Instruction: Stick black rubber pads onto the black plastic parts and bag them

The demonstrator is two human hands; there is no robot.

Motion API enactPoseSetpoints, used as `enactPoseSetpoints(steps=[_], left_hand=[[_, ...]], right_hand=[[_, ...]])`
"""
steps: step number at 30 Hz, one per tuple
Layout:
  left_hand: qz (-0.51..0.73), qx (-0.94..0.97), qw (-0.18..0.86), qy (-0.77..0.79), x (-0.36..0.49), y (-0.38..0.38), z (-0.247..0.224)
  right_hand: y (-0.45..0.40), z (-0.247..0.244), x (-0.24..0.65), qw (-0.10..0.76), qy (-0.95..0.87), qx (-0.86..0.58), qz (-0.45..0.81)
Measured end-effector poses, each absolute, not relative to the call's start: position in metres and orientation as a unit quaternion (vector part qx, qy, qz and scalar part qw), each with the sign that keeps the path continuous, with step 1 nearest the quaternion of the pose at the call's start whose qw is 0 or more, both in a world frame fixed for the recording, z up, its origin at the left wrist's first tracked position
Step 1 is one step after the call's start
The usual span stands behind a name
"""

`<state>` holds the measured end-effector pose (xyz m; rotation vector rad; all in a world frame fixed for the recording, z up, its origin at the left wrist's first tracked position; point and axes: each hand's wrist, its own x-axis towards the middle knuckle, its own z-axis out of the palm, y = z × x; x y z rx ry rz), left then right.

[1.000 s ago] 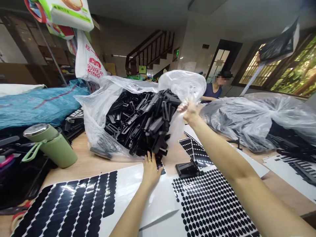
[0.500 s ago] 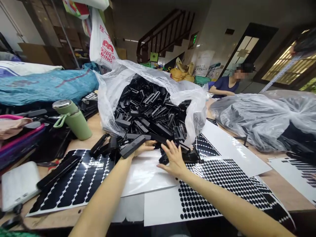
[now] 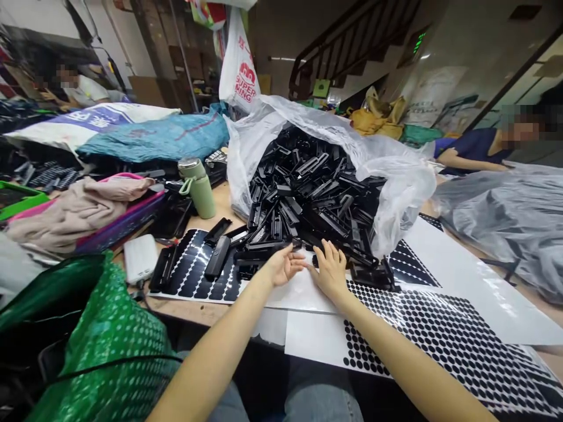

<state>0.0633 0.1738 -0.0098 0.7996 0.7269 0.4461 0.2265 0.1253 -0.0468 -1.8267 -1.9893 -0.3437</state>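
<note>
My left hand point(image 3: 282, 266) is palm up with loosely curled, parted fingers, holding nothing that I can see. Close beside it, my right hand point(image 3: 329, 269) has its fingers spread at the front of a heap of long black plastic parts point(image 3: 303, 181). The heap spills out of a clear plastic bag point(image 3: 244, 146) lying on its side. A glossy white sheet point(image 3: 303, 293) lies beneath both hands. To the left of my left hand, one black plastic piece point(image 3: 217, 258) rests on a sheet of black stickers point(image 3: 191, 269).
A sheet of black round stickers point(image 3: 422, 322) lies at the right. On the left stand a green flask point(image 3: 200, 187), a white box-shaped device point(image 3: 141, 258) and a green bag point(image 3: 114, 328). A second plastic bag point(image 3: 505, 205) and a person point(image 3: 475, 146) are at the right.
The view has swung left, bringing the green bag into sight. My left hand has drawn out from behind a black piece and turned palm up. That piece now lies on the sticker sheet.
</note>
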Motion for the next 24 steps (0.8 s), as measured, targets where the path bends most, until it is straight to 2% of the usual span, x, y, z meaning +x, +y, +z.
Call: enactPoseSetpoints(steps=[2, 3, 4, 6, 8, 10, 15, 18, 24], left_hand=[[0.249, 0.402, 0.792, 0.385, 0.060, 0.142, -0.007], [0.278, 0.443, 0.739, 0.424, 0.054, 0.127, -0.005], [0.313, 0.500, 0.655, 0.472, 0.044, 0.114, -0.004], [0.373, 0.621, 0.414, 0.551, 0.019, 0.099, -0.003], [0.369, 0.696, 0.192, 0.585, -0.007, 0.097, -0.004], [0.322, 0.748, 0.078, 0.575, -0.024, 0.103, -0.006], [0.195, 0.859, 0.008, 0.473, -0.023, 0.118, -0.011], [0.161, 0.849, -0.035, 0.501, -0.018, 0.123, -0.017], [0.136, 0.819, -0.036, 0.556, -0.015, 0.140, -0.025]], right_hand=[[0.115, -0.044, 0.225, 0.234, -0.717, -0.650, -0.090], [0.110, -0.042, 0.226, 0.250, -0.716, -0.647, -0.071], [0.104, -0.041, 0.229, 0.268, -0.714, -0.645, -0.050], [0.091, -0.038, 0.237, 0.303, -0.704, -0.642, -0.009], [0.076, -0.036, 0.248, 0.328, -0.682, -0.652, 0.041], [0.060, -0.034, 0.258, 0.341, -0.640, -0.681, 0.097], [0.017, -0.021, 0.284, 0.358, -0.547, -0.740, 0.159], [0.000, -0.017, 0.292, 0.331, -0.541, -0.748, 0.193], [0.016, -0.035, 0.280, 0.271, -0.551, -0.764, 0.196]])
